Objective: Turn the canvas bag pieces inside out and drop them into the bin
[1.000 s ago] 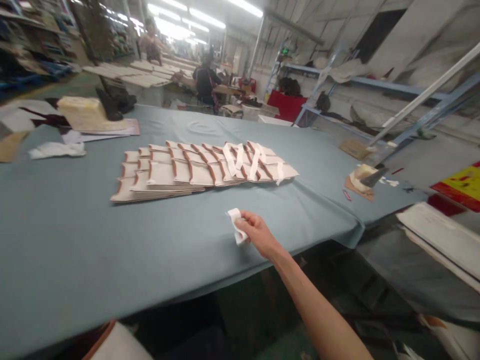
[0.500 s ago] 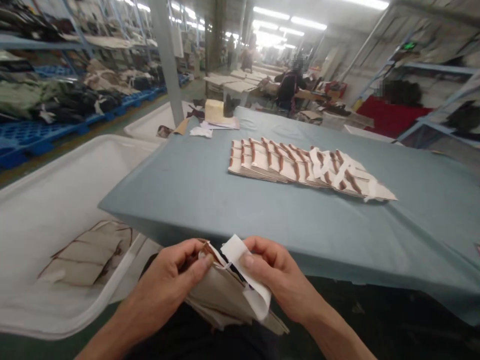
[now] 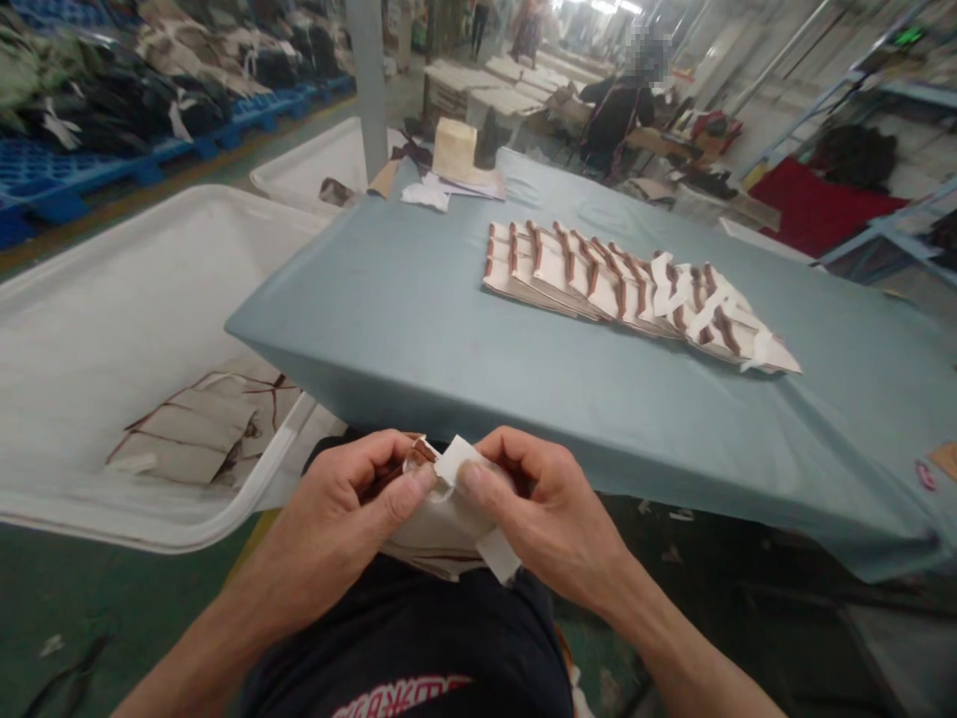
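Note:
Close before my body, my left hand (image 3: 374, 499) pinches the brown-bound corner of a beige fabric piece (image 3: 434, 538). Thumb and bent fingers of my right hand (image 3: 523, 499) grip a white strip (image 3: 458, 461), whose lower end hangs below the hand. The strip's upper end meets the fabric's edge between my two thumbs. A thin white thread or loop shows there, too small to make out. On the blue-green covered table (image 3: 359, 339), an overlapping row of beige pieces with brown edging (image 3: 590, 279) lies beyond my hands, white strips on its right part.
Left of the table stands a white bin (image 3: 186, 529) with beige brown-edged pieces (image 3: 190, 434) inside. A yellowish block (image 3: 454, 150) and white scraps (image 3: 426, 194) sit at the table's far left corner. A grey post (image 3: 368, 90) rises behind. A seated person (image 3: 620, 115) is farther back.
My hands have come closer together, and the white strip's upper end now sits against the fabric's corner. The view has tilted downward, showing more of my lap.

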Demonstrator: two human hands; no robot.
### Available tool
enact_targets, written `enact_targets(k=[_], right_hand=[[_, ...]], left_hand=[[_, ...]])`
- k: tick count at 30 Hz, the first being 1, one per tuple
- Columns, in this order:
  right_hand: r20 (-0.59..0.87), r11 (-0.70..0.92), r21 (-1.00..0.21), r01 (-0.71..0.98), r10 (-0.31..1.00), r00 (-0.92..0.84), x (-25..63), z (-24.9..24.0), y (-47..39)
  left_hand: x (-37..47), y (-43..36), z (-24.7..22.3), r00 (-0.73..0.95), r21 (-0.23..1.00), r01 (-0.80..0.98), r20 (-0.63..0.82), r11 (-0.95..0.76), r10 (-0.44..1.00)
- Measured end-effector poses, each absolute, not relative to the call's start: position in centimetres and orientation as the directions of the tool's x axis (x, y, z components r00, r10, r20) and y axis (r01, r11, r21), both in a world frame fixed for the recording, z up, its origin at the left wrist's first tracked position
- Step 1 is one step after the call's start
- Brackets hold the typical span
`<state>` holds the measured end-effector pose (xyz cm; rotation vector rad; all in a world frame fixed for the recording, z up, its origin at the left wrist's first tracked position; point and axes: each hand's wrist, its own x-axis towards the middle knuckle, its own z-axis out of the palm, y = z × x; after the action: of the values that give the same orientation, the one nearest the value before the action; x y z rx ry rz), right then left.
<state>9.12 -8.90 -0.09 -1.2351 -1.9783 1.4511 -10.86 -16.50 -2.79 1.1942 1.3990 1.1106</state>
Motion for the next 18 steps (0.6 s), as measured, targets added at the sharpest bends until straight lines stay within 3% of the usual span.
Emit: enact_targets(k=[8, 15, 18], right_hand=[[-0.069, 0.147, -0.920, 0.364, 0.852, -0.519, 9.3, 0.2, -9.7], [-0.143, -0.062, -0.986, 0.157, 0.802, -0.580, 10.8, 0.7, -11.8], [-0.186, -0.079, -0.976, 0.203, 0.789, -0.585, 10.9, 0.8, -12.6]], left_hand=[[-11.3, -17.7, -3.2, -0.012, 0.990, 0.110, -0.086, 0.087, 0.996], [-11.5, -18.4, -3.0, 0.047, 0.981, 0.190, -0.049, 0.039, 0.998], [-11.2, -18.3, -2.4, 0.038, 0.970, 0.244, 0.002, -0.012, 0.999]])
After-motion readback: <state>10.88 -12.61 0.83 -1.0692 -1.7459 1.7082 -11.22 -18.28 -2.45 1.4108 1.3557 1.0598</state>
